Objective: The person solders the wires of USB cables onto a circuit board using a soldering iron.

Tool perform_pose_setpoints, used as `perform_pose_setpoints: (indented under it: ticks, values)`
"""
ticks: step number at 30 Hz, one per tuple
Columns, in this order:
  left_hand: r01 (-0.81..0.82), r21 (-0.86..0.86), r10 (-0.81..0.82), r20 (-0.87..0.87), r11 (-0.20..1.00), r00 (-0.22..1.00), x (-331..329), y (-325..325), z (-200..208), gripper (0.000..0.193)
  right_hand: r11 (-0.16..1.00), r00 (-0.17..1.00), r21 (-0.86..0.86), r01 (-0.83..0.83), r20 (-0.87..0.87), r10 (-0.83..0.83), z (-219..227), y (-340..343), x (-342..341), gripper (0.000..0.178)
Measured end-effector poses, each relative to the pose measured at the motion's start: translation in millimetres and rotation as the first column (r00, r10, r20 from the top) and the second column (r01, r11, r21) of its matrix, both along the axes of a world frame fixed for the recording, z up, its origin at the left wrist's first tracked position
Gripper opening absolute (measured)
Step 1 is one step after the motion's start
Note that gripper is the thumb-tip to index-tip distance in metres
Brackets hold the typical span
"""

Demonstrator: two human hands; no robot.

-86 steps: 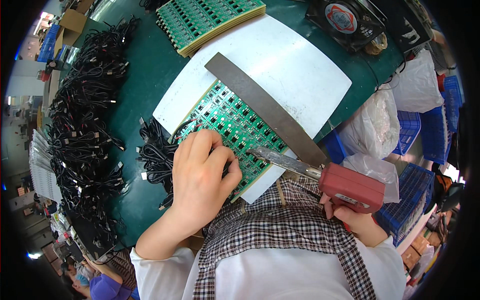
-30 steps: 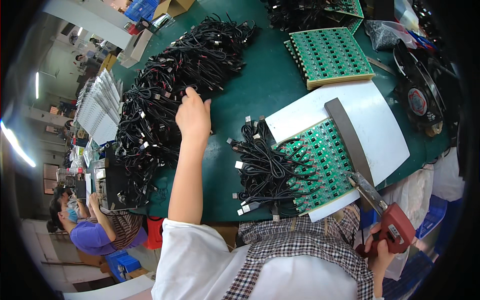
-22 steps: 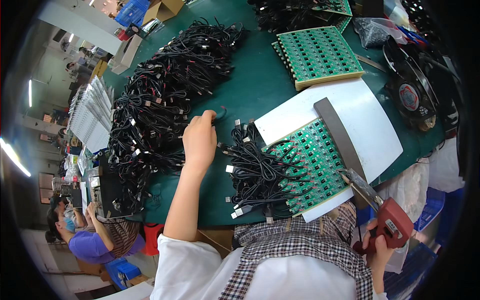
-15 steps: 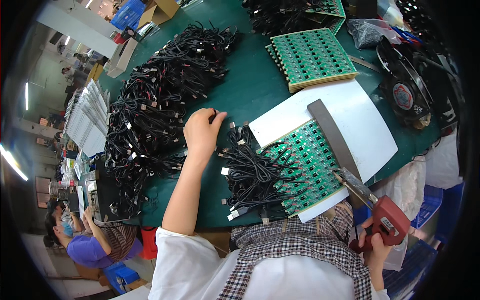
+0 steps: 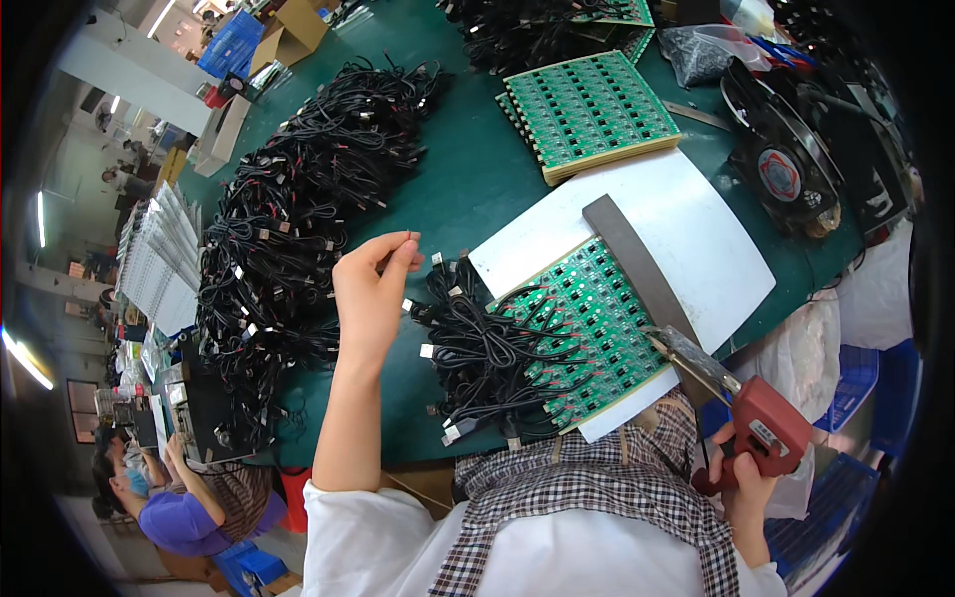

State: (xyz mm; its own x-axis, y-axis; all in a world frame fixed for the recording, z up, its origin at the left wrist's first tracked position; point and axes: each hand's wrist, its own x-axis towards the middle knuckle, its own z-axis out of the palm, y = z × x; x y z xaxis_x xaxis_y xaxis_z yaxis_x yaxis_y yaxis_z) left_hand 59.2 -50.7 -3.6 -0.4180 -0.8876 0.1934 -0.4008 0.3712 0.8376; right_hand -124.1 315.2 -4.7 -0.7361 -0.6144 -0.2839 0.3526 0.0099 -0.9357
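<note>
My left hand (image 5: 370, 294) is raised over the green table, left of the wired circuit boards, with thumb and forefinger pinched together. A tiny dark bit shows at the fingertips, too small to name. My right hand (image 5: 748, 480) grips a red soldering gun (image 5: 774, 430) at the lower right. Its metal tip reaches the lower right edge of the green circuit board panel (image 5: 622, 298). Black USB cables (image 5: 487, 343) lie bunched on the panel's left side, their reddish wire ends running onto the boards. A dark grey bar (image 5: 637, 259) lies along the panel's right side.
A long heap of black cables (image 5: 308, 169) covers the table's left. Stacked green panels (image 5: 592, 109) stand at the back, behind a white sheet (image 5: 686, 229). A black round fan-like device (image 5: 786, 164) is at the right. A co-worker in purple (image 5: 189, 512) sits far left.
My left hand has turned and its fingers have gone from a loose curl to a fingertip pinch. The whole view has shifted slightly. My right hand still holds the soldering gun at the panel.
</note>
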Motion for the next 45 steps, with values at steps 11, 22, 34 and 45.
perform_pose_setpoints:
  ticks: [11,22,34,45]
  values:
    - [0.727,-0.348,-0.618,0.384,0.591,0.686,-50.8,98.8,10.1,0.026,1.000,0.999,-0.016,-0.001,0.043,0.002,0.2,-8.4,1.8,0.069]
    - [0.811,-0.525,-0.581,0.587,0.257,0.564,-46.7,109.6,3.5,0.030,0.973,0.962,0.001,-0.230,0.151,0.227,-2.6,14.8,-3.9,0.066]
    - [0.816,-0.531,-0.548,0.623,0.227,0.558,-45.0,115.2,1.4,0.033,0.946,0.904,0.016,-0.323,0.300,0.303,-1.4,15.2,-6.8,0.068]
    - [0.817,-0.539,-0.503,0.657,0.207,0.561,-45.4,118.0,1.1,0.030,0.920,0.924,0.092,-0.381,0.087,0.374,-14.4,22.7,-5.7,0.066]
